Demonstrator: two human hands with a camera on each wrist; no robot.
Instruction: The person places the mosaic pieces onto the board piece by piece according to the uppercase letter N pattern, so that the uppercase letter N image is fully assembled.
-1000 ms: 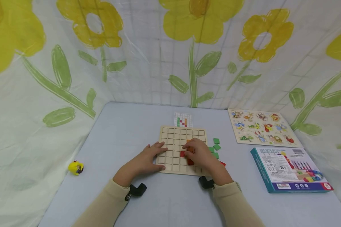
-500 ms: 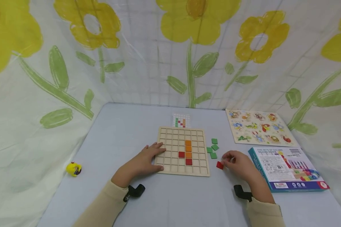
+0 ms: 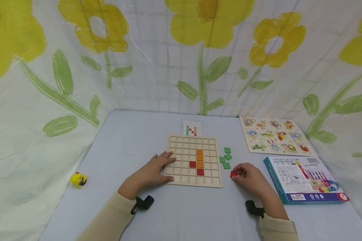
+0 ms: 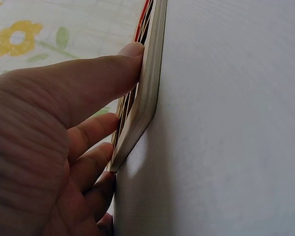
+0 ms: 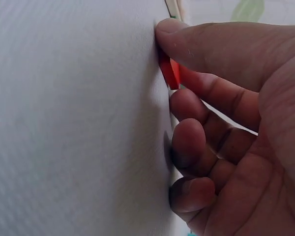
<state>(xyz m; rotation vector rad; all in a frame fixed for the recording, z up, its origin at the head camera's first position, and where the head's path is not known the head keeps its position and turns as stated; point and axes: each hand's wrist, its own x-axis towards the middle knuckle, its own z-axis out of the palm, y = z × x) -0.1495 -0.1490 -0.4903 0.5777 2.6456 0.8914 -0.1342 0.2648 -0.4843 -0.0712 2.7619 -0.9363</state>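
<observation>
A wooden grid board [image 3: 184, 179] lies mid-table, bearing three orange tiles [image 3: 200, 158] in a column. One red tile [image 3: 192, 164] sits left of the lowest orange one, another red tile [image 3: 200, 172] below it. My left hand [image 3: 152, 170] rests on the board's left edge, fingers spread; in the left wrist view its thumb [image 4: 101, 78] lies at the board's rim. Right of the board, my right hand [image 3: 248, 177] pinches a loose red tile [image 3: 233, 174] between thumb and index finger. The right wrist view shows that tile tilted, close to the tabletop, partly covered by the thumb.
Several green tiles [image 3: 227, 165] lie between board and right hand. A pattern card [image 3: 193, 124] stands behind the board. At the right are an insect puzzle board [image 3: 260, 129] and a boxed toy set [image 3: 301, 180]. A yellow toy figure [image 3: 78, 179] lies at the left edge.
My right hand has left the board for the right side and now grips the loose red tile, which has tilted up. The left hand keeps its place.
</observation>
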